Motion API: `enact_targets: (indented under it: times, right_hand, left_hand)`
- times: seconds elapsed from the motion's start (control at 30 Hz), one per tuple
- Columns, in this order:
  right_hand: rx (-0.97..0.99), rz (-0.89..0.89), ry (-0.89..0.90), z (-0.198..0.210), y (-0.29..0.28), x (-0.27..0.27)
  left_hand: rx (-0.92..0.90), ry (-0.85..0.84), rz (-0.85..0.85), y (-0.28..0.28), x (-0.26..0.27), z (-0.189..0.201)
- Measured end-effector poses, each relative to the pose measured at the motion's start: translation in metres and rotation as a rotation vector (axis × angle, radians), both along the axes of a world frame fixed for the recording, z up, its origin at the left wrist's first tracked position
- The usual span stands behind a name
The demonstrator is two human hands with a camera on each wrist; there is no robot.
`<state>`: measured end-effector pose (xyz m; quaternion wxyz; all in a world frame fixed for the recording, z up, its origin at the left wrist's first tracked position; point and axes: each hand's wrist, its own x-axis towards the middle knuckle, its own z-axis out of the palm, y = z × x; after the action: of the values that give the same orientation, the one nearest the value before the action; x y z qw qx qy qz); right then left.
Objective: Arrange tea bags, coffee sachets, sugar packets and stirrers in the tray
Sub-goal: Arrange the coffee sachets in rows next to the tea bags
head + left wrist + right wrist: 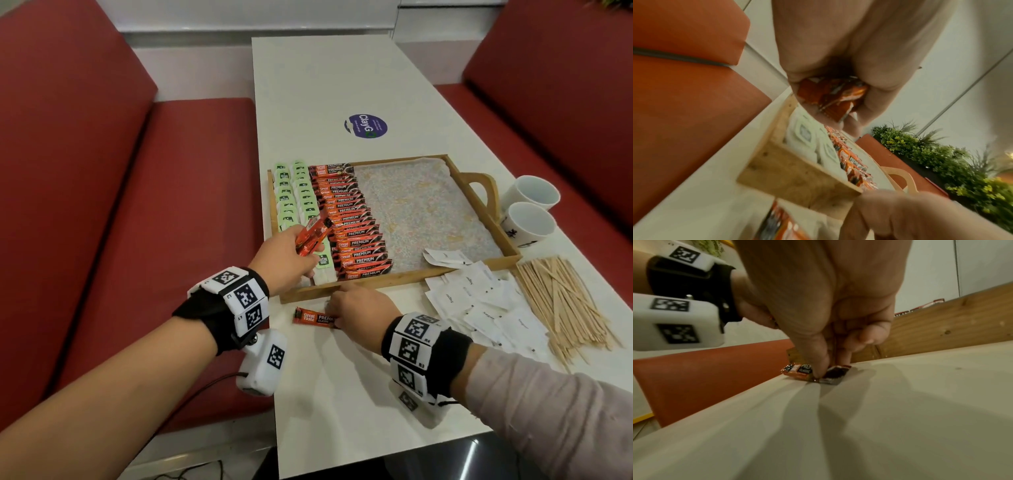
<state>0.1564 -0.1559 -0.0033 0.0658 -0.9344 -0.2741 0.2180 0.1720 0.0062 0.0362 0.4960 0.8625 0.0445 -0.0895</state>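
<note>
A wooden tray [404,275] holds two columns of green tea bags [286,192] at its left and a column of orange coffee sachets [352,219] beside them. My left hand [291,253] grips a bundle of coffee sachets [313,236] over the tray's near-left corner; the bundle [832,95] shows in the left wrist view. My right hand [356,308] pinches one coffee sachet [313,317] lying on the table just in front of the tray; its thumb and finger pinch that sachet [816,372] in the right wrist view. Sugar packets [479,301] and wooden stirrers [561,301] lie at the right.
Two white cups [529,209] stand right of the tray's handle [483,188]. A few sugar packets [445,257] lie in the tray's near-right corner. A round purple sticker [365,125] is on the white table [342,394]. Red bench seats [102,205] flank the table.
</note>
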Motion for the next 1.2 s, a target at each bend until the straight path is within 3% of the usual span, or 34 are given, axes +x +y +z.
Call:
enact_targets:
  times: [0.13,0.27,0.53,0.63,0.8,0.97,1.2]
  right_hand:
    - [0.070,0.025,0.007,0.003,-0.009,-0.001]
    - [0.095,0.056,0.052,0.013,-0.022,0.005]
    - [0.112,0.035,0.062,0.040,-0.056,0.043]
    - [0.134,0.001,0.073,0.050,-0.065,0.065]
    - [0.253,-0.117,0.069,0.070,-0.069,0.110]
    - [0.345,-0.221,-0.005,0.075,-0.048,0.168]
    - [0.266,-0.264,-0.114,0.063,-0.010,0.232]
  left_hand:
    - [0.153,0.030,-0.156,-0.015,0.021,0.013]
    - [0.173,0.122,-0.260,-0.030,0.036,0.014]
    - [0.166,0.235,-0.262,-0.037,0.044,0.007]
    - [0.117,0.217,-0.200,-0.034,0.047,0.005]
    - [-0.113,0.100,0.095,-0.017,0.061,0.010]
    - [-0.231,0.027,0.312,-0.005,0.083,0.015]
    - [-0.306,0.046,0.376,-0.005,0.115,0.020]
